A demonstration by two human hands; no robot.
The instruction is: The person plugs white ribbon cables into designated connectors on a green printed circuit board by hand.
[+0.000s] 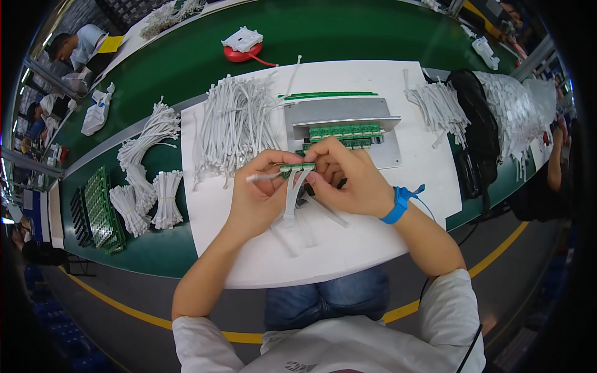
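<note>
Both my hands meet over the white board, holding a narrow green circuit board strip (297,168) between them. My left hand (258,189) pinches its left end, where a white cable end sticks out past the fingers. On the other end, my right hand (351,177) has thumb and fingers closed at the strip; a blue wrist strap (401,204) is on that wrist. Several flat white cables (291,202) hang from the strip toward me. Just beyond stands a grey metal fixture (342,112) with green circuit boards (345,132) in a row.
A large heap of white cables (239,121) lies left of the fixture, a smaller pile (438,105) right. Bundled cables (166,199) and green panels (102,208) are far left. A black bag (476,124) lies right. A red round object (244,51) sits behind. Other people work at upper left.
</note>
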